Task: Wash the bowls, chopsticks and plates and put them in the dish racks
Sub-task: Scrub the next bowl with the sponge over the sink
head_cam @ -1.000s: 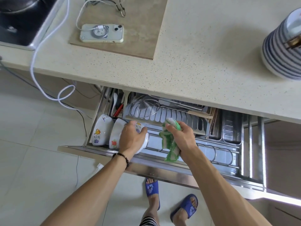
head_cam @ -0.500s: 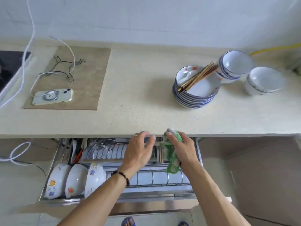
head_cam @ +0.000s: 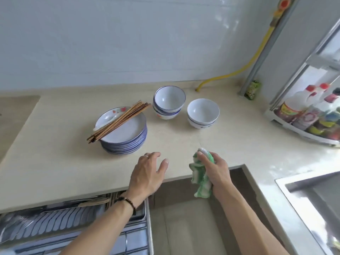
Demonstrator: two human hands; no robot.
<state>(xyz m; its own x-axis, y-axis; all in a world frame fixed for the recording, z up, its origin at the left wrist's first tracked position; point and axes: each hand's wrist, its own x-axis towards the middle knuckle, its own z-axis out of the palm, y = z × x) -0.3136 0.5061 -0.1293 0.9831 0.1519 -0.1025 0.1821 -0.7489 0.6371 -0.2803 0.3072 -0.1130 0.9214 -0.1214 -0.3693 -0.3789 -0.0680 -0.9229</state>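
Note:
A stack of blue-rimmed plates (head_cam: 127,142) sits on the beige counter (head_cam: 55,162), with a bundle of brown chopsticks (head_cam: 119,120) and a white spoon (head_cam: 104,122) lying across the top plate. Behind it to the right stand stacked white bowls (head_cam: 169,102) and a separate bowl (head_cam: 203,113). My left hand (head_cam: 147,173) hovers over the counter's front edge, fingers spread, holding nothing. My right hand (head_cam: 215,168) grips a green and white cloth (head_cam: 200,177) at the counter edge. The pulled-out dish rack drawer (head_cam: 55,223) shows at the lower left.
A steel sink (head_cam: 312,203) lies at the lower right. A shelf with bottles (head_cam: 309,111) stands at the right counter end. A yellow hose (head_cam: 244,65) runs up the wall beside a grey pipe. A brown board (head_cam: 14,111) lies at the left.
The view swung up from the drawer to the counter. My left hand let go of the bowl in the rack and rose above the counter edge; my right hand rose with the cloth.

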